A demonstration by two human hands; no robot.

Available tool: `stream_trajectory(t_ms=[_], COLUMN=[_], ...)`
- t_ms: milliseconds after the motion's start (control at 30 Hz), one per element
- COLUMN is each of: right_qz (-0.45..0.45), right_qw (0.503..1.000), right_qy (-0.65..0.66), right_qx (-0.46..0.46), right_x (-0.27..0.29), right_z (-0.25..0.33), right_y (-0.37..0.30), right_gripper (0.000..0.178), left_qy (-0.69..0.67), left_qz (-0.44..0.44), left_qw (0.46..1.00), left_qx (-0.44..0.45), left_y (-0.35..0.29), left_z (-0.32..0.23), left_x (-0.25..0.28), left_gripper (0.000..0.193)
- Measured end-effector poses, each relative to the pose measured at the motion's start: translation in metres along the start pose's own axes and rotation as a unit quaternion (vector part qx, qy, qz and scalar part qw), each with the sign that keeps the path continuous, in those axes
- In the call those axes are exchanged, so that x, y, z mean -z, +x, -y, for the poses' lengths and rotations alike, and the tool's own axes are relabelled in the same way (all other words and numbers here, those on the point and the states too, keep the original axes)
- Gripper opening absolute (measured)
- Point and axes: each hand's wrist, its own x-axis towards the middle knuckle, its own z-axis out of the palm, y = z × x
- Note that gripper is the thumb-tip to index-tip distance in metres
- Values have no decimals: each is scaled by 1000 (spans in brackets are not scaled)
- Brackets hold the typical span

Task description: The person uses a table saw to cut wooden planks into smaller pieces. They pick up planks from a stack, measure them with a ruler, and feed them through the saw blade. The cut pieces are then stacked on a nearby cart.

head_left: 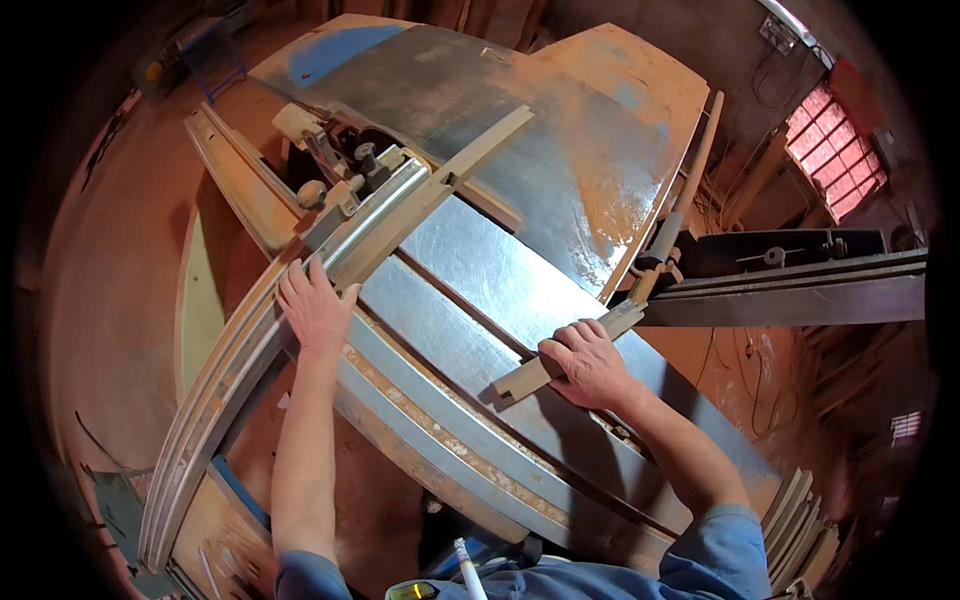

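My left hand (318,305) lies over the near end of the metal fence (385,205), fingers stretched across it, thumb apart and close to the end of a long wooden strip (400,222). That strip rests along the fence and has a dark notch partway up. My right hand (588,365) is closed round a shorter wooden strip (525,382) above the shiny metal machine table (480,255). A dark notch shows at the shorter strip's near end, and its other end sticks out past my fingers. The undersides of both hands are hidden.
Clamps and knobs (340,165) stand beyond the fence. A grooved rail (215,420) curves down the left. At right are a dark metal beam (790,300) and a rod (695,165) beside the table. Wooden strips (800,525) are stacked lower right; a cigarette (468,568) shows below.
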Motion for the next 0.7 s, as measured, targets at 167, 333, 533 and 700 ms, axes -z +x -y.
stream_trajectory(t_ms=[167,333,533,700], right_qz=[-4,-3,27,30], right_qw=[1000,1000,999,983], right_qy=[1,4,33,174], right_qx=[-2,-7,6,53], right_x=[0,0,8,10], right_z=[0,0,-3,5], right_y=[-1,-1,1,30], right_gripper=[48,50,53,57], left_qy=[-45,1,-24,-6], left_qz=[56,4,33,24], left_qw=[997,1000,999,999], left_qx=[0,-23,28,27], left_y=[11,7,12,12], left_z=[1,-2,-12,-9], left_x=[4,-4,4,1], left_gripper=[77,70,70,70])
